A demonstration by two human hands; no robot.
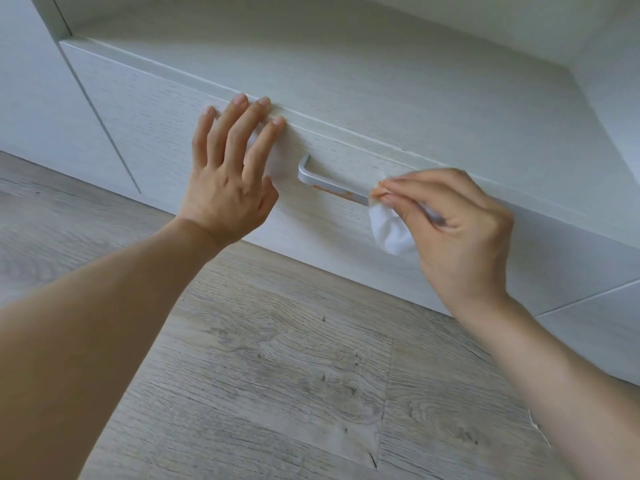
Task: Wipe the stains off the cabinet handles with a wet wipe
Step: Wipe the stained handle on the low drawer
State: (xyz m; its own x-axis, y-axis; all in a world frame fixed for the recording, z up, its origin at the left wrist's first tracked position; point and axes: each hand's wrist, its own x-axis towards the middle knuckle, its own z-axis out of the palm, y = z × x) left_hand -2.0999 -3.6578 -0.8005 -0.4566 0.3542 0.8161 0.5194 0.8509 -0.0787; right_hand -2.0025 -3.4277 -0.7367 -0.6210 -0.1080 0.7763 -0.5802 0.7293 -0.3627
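- Wet wipe [393, 233] pinched in my right hand [460, 233], fingers clamped on it at the handle [329, 183].
- Left hand [230, 168] spread flat against the drawer front [156, 109], fingertips at its top edge.
- Floor [277, 375] lies below.

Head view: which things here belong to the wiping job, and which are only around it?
Belong to the job:
- handle, orange stains on its underside
- wet wipe, pinched in the right hand
- left hand, flat on the drawer front

Only around:
- wooden floor
- neighbouring cabinet door
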